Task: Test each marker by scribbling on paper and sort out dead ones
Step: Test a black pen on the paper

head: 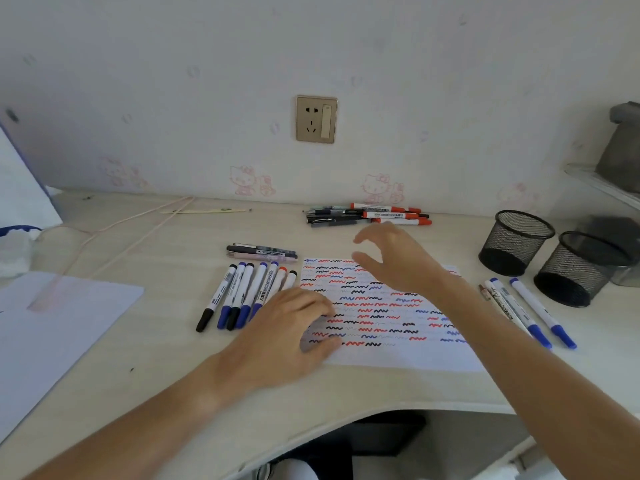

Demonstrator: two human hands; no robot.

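We take the scribbled paper (388,317) as our landmark; it lies flat on the pale bench (166,358), covered in rows of short red, blue and black wavy strokes, with a bare strip along its near edge.

Well left of it lies a blank white sheet (52,327). Just beside its left edge we count seven white-barrelled markers in a row (242,296), caps blue, black and one red, the rightmost partly hidden by our left hand (287,337). That hand rests on the paper's left edge, its fingers (323,308) straight and close together, holding nothing. Above the row sit a few dark pens (261,252).

Beyond the paper's far edge lies a pile of dark pens and three red-capped markers (391,214). Our right hand (394,258) hovers over the paper's upper part, fingers spread and loosely curved, holding nothing and covering some strokes.

Right of the paper lie two blue-capped markers (540,313) beside a patterned pen, then two black mesh cups (516,242).
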